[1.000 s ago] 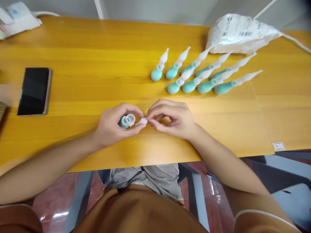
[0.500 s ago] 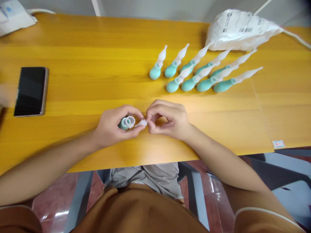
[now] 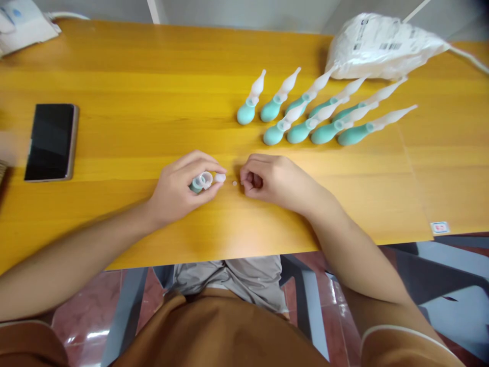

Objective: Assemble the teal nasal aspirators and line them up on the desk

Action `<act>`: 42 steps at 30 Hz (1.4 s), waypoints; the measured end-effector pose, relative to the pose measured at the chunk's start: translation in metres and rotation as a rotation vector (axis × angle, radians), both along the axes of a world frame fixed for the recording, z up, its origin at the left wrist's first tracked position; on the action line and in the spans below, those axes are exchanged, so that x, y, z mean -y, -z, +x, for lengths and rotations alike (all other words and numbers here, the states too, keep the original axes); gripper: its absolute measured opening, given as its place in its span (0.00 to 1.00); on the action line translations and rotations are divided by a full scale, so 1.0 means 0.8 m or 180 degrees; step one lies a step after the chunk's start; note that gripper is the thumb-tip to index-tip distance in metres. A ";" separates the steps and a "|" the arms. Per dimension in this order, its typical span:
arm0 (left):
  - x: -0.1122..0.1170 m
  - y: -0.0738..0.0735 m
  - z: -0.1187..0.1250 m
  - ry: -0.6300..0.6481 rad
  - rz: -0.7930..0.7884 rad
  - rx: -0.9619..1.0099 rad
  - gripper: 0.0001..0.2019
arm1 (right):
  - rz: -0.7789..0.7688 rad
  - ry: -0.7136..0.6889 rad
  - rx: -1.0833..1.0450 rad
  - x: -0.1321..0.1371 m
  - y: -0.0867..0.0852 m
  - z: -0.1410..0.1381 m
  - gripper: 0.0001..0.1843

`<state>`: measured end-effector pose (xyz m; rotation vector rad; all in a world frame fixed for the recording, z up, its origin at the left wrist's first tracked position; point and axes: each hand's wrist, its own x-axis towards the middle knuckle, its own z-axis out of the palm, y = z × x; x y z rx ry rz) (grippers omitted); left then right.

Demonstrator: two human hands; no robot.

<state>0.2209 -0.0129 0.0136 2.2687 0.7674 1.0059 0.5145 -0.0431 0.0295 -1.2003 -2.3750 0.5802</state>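
My left hand (image 3: 183, 186) is closed round a squeeze-bulb aspirator (image 3: 195, 186) with a teal bulb and a translucent open cap at its neck. Thumb and fingertips of the same hand pinch a small whitish tip piece (image 3: 220, 178), its end facing right. A tiny pale disc (image 3: 234, 183) appears in the gap between my hands. My right hand (image 3: 271, 178) is just right of the disc, fingers curled and pinched; a pale speck shows at the fingertips, too small to name.
Several teal aspirators (image 3: 273, 135) with long white nozzles stand in two rows at the back right. Behind them lies a white plastic package (image 3: 382, 48). A black phone (image 3: 50, 142) rests at the left, and a small sticker (image 3: 440, 227) is near the right front edge.
My right hand has drawn away to the right from the white tip piece. The tiny disc now shows between the hands. My left hand keeps its hold on the aspirator and tip.
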 end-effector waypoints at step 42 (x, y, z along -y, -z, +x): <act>0.000 0.001 -0.001 0.0126 -0.1581 0.0209 0.21 | 0.0583 -0.0580 -0.1061 0.006 0.007 -0.020 0.07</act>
